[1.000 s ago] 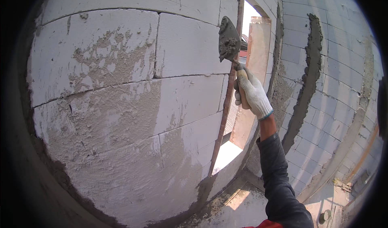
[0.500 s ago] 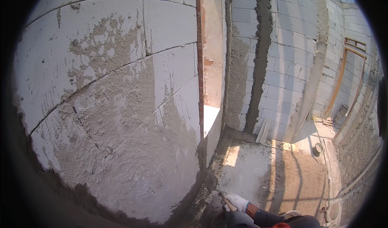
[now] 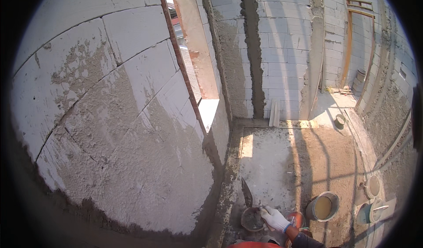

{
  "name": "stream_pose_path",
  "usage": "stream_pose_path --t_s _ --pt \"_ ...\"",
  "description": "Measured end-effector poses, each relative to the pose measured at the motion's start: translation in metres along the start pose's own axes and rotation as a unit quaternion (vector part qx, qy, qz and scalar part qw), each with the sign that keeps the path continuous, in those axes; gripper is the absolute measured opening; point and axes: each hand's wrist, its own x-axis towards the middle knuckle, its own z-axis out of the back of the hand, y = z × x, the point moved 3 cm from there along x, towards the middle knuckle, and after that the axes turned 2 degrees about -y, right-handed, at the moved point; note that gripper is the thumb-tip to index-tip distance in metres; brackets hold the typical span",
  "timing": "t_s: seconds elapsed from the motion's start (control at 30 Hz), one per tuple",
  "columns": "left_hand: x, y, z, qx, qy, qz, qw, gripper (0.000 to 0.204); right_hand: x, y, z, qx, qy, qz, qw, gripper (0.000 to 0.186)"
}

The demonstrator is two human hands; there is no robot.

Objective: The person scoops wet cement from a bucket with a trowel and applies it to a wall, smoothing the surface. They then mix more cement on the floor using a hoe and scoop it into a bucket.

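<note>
My right hand (image 3: 275, 219), in a white knitted glove, is closed on the handle of a trowel (image 3: 246, 191) at the bottom centre. The blade points up and away from me, over or just beside a small container (image 3: 251, 224) of grey mortar; I cannot tell whether they touch. A red bucket (image 3: 296, 219) sits just right of the hand, partly hidden. To the left rises a block wall (image 3: 132, 50), roughly coated with mortar on its lower part, with a window opening (image 3: 208, 113) at its right. My left hand is not in view.
Buckets stand on the floor (image 3: 264, 160) to the right: one with murky liquid (image 3: 323, 206), a pale one (image 3: 372, 187), a bluish one (image 3: 365, 213) and a small one (image 3: 339, 121). Boards (image 3: 274, 113) lean on the far wall, near a wooden door frame (image 3: 349, 45).
My right hand and trowel have dropped from up beside the window to low over the floor by the mortar container. The view has tipped down, bringing more floor and buckets into sight.
</note>
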Motion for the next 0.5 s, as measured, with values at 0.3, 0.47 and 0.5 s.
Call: stream_pose_path --t_s 0.3,0.47,0.5 --pt "-0.110 -0.176 0.014 0.026 0.060 -0.112 0.992 0.080 -0.031 -0.131 -0.036 0.070 -0.074 -0.122 0.987 0.047" --pt "-0.141 -0.207 -0.077 -0.202 0.283 -0.051 0.936 0.075 -0.105 -0.125 -0.090 -0.159 -0.169 0.020 0.973 0.050" --pt "-0.149 -0.190 -0.095 -0.272 0.312 -0.010 0.910 0.071 -0.132 -0.113 -0.114 -0.138 -0.143 -0.013 0.980 0.051"
